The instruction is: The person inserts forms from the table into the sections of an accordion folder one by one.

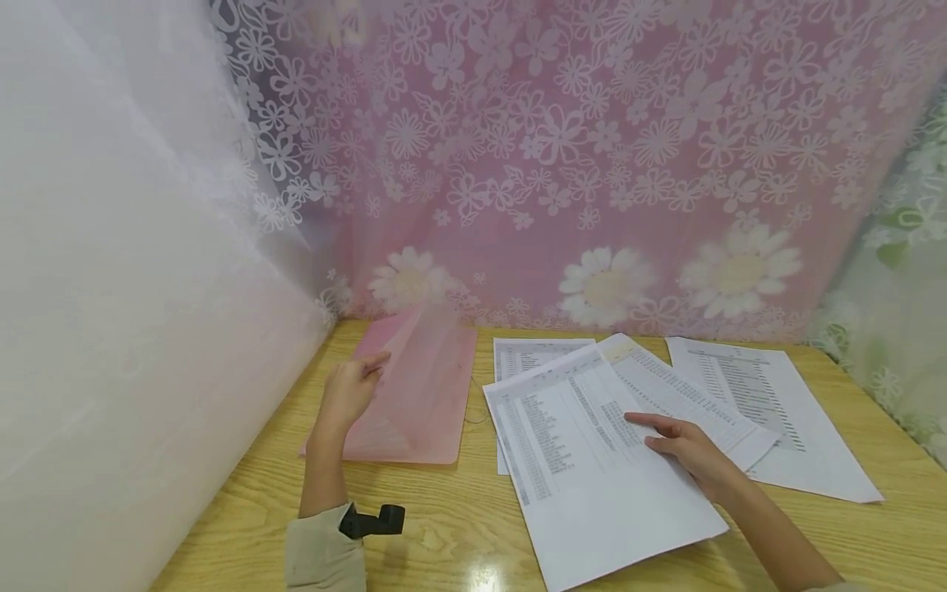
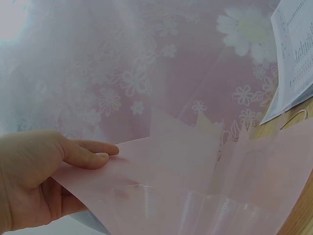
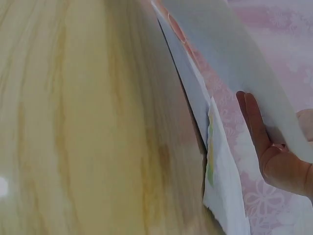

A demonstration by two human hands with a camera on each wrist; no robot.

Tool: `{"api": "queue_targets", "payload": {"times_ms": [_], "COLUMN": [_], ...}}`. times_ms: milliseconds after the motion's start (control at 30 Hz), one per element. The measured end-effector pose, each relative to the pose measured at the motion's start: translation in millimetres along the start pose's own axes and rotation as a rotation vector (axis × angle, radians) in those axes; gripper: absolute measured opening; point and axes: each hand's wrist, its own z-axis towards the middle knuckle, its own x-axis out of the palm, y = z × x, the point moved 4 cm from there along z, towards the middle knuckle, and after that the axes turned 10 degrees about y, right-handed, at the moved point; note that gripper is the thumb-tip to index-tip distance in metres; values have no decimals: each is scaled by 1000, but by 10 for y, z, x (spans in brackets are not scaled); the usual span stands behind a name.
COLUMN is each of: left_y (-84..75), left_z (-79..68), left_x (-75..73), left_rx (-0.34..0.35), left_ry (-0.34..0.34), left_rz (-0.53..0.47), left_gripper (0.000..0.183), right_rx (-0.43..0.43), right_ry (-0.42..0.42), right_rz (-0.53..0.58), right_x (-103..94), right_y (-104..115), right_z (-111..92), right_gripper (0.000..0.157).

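Observation:
On the left of the table lies a pink document folder (image 1: 444, 411) with its cover and translucent pockets partly lifted. My left hand (image 1: 349, 393) pinches the edge of these leaves between thumb and fingers; in the left wrist view the pocket leaves (image 2: 176, 161) fan out from that hand (image 2: 34, 171). My right hand (image 1: 691, 454) grips a printed sheet (image 1: 592, 510) by its right edge, thumb on the printed face. From the right wrist view, that paper (image 3: 234, 54) is raised off the table, with fingers (image 3: 254, 117) behind it. Whether it is one sheet or more, I cannot tell.
Behind the held paper lie another printed sheet (image 1: 547, 349), a slanted one (image 1: 673, 390) and one at the right (image 1: 821, 444). Floral curtain (image 1: 518, 164) closes off the table's back, and white sheeting (image 1: 133, 247) hangs along the left. The wooden table (image 1: 444, 534) reflects a light in front.

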Motion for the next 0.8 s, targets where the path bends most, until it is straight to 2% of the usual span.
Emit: {"api": "queue_targets", "payload": {"times_ms": [567,800], "left_y": [24,33], "left_z": [25,23], "left_x": [13,11], "left_rx": [-43,-38], "left_ry": [29,39], "left_rz": [-16,-15], "left_gripper": [31,31], "right_rx": [13,5], "right_ry": [-128,-133], "right_rz": [-29,-11], "right_x": [171,219], "right_y": [338,431], "right_z": [151,215], "right_gripper": [47,49]}}
